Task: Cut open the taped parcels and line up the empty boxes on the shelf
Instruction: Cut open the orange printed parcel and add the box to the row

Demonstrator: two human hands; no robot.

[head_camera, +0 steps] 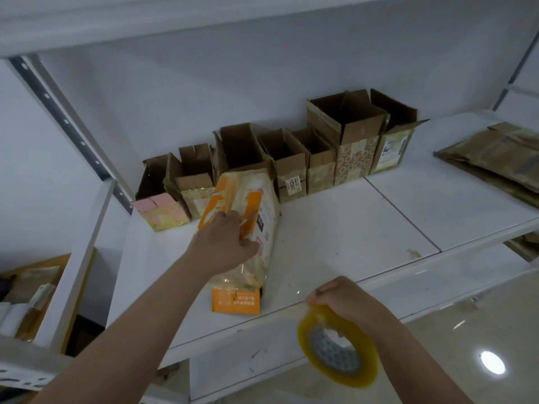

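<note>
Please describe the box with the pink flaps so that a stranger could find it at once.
Look at the white shelf, at the row of open boxes along its back wall. The pink-flapped box stands at the row's far left end. Only it has pink flaps; the others are plain brown.

Number we can read: "30024", printed vertically on the white label [294, 185] stuck to the small open brown cardboard box [287, 167].
Other print: the orange-and-white taped parcel [253, 217] carries text too blurred for us to read.
</note>
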